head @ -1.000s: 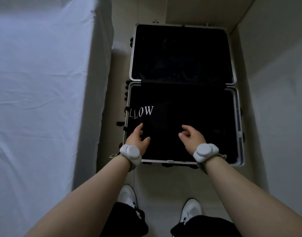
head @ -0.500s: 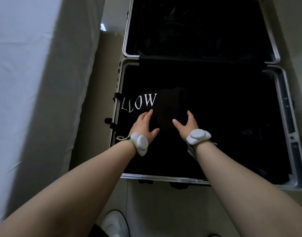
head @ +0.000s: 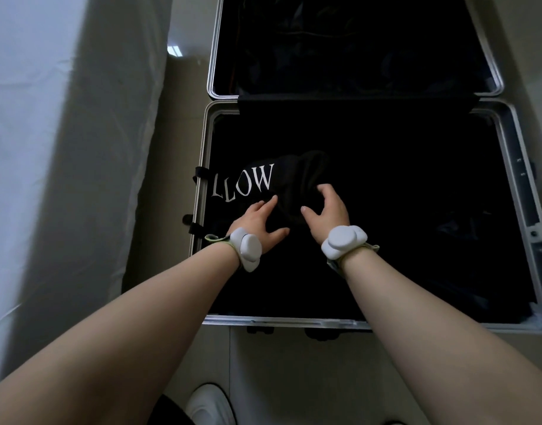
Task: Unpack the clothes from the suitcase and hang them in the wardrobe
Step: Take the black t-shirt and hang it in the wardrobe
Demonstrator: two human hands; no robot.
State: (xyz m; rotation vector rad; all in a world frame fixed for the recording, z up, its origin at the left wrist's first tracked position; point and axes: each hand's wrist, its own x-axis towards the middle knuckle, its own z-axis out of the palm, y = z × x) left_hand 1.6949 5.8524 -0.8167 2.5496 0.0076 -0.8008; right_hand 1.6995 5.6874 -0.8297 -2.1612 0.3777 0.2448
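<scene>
An open silver-rimmed suitcase lies on the floor in front of me, its dark-lined lid folded flat beyond it. In the near half lies a black garment printed with the white letters "LLOW", raised into a bunch at its middle. My left hand rests on the fabric just below the letters, fingers straight. My right hand curls its thumb and fingers round the raised bunch. More dark fabric fills the right of the case, too dim to make out.
A bed draped in a white sheet stands close along the left of the suitcase, leaving a narrow strip of floor. A pale wall runs along the right. My white shoe is on the floor below the case.
I have leaned in closer over the suitcase. Both hands moved forward onto the black garment, and my right hand went from lying flat to curling round a raised fold.
</scene>
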